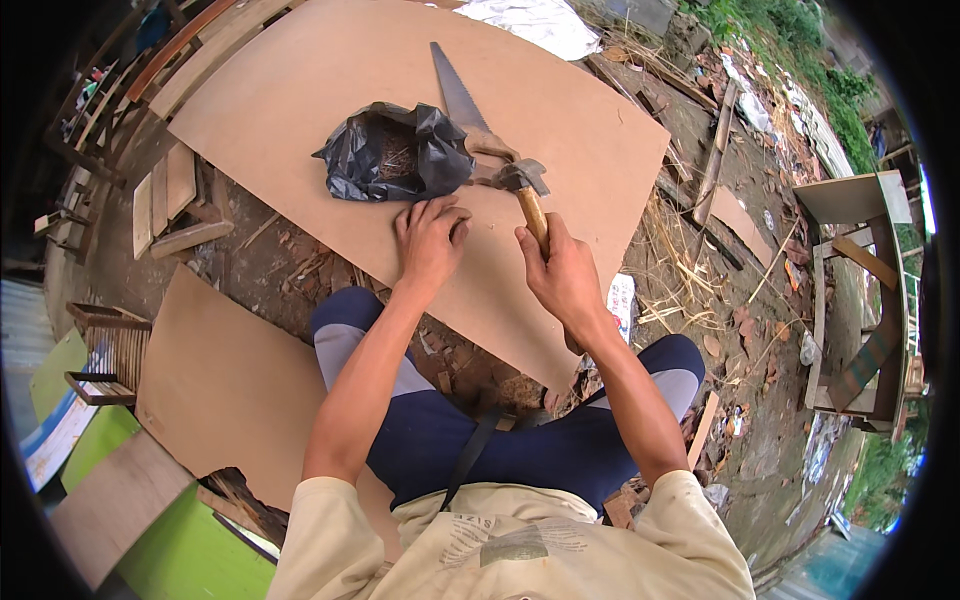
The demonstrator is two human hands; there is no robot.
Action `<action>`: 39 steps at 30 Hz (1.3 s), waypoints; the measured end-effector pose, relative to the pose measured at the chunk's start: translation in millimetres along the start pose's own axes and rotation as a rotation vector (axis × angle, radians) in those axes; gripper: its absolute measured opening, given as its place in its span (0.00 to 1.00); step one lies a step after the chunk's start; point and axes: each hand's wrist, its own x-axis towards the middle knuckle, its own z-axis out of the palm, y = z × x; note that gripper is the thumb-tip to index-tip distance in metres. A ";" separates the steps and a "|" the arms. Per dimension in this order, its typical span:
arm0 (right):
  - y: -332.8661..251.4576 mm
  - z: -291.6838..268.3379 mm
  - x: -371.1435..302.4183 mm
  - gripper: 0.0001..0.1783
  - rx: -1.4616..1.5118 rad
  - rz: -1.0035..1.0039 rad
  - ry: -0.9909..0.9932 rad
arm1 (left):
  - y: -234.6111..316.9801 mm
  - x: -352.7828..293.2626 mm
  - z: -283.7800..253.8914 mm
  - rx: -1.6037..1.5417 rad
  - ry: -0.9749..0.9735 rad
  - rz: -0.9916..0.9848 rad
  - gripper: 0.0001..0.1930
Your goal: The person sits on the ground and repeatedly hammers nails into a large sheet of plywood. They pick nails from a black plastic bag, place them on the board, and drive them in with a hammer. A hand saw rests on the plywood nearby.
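My right hand is closed round the wooden handle of a claw hammer, its metal head raised toward the far side, over the brown board. My left hand rests palm down on the board's near edge, fingers loosely bent and slightly apart, with nothing visible in them. Just beyond my left fingertips sits a crumpled black plastic bag, its mouth agape, with a heap of thin nails inside. A handsaw lies behind the bag, its wooden handle partly hidden by the hammer head.
Another brown sheet lies at my left, by a green panel. Wood offcuts are piled at the far left. Straw and sticks litter the ground on the right, before a wooden frame. My bent knees flank the board's near corner.
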 end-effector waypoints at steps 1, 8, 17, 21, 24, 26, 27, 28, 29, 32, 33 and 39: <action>5.8 4.2 -0.2 0.17 -0.046 -0.006 -0.017 | 1.0 0.8 -0.6 0.002 0.002 0.002 0.08; 18.7 4.7 -0.6 0.17 -0.192 0.000 -0.102 | -0.1 -0.5 -1.2 -0.002 0.017 0.004 0.07; 44.0 24.8 -9.8 0.17 -0.234 0.025 -0.152 | 0.6 -2.6 4.9 -0.037 -0.003 -0.010 0.07; 6.8 -1.1 -6.7 0.17 -0.063 0.055 -0.074 | -2.7 -0.7 0.9 -0.023 0.005 -0.018 0.07; 9.1 8.7 -14.1 0.18 0.027 0.036 0.019 | -1.3 0.4 -0.2 -0.042 0.000 -0.026 0.06; 34.3 23.7 -14.4 0.18 -0.110 0.034 -0.052 | 0.7 2.1 1.3 -0.049 0.010 -0.010 0.06; 47.2 25.4 -12.8 0.18 -0.164 0.021 -0.069 | 2.7 2.0 3.2 -0.057 0.018 -0.006 0.06; 54.9 26.9 -10.0 0.19 -0.210 0.007 -0.083 | 2.2 1.2 3.5 -0.054 0.014 -0.004 0.06; 61.3 27.7 -9.3 0.19 -0.257 -0.006 -0.096 | 2.4 -1.0 3.8 -0.052 0.009 -0.003 0.06; 13.2 2.1 -11.3 0.20 -0.060 0.101 -0.056 | -2.5 -1.8 0.2 -0.037 0.021 -0.021 0.06; 5.2 -1.3 -13.1 0.20 -0.002 0.120 -0.018 | -1.8 -0.8 0.3 -0.039 0.022 -0.018 0.05; 39.7 32.1 -7.8 0.19 -0.221 0.059 -0.103 | 1.6 4.7 2.8 -0.038 0.035 0.008 0.06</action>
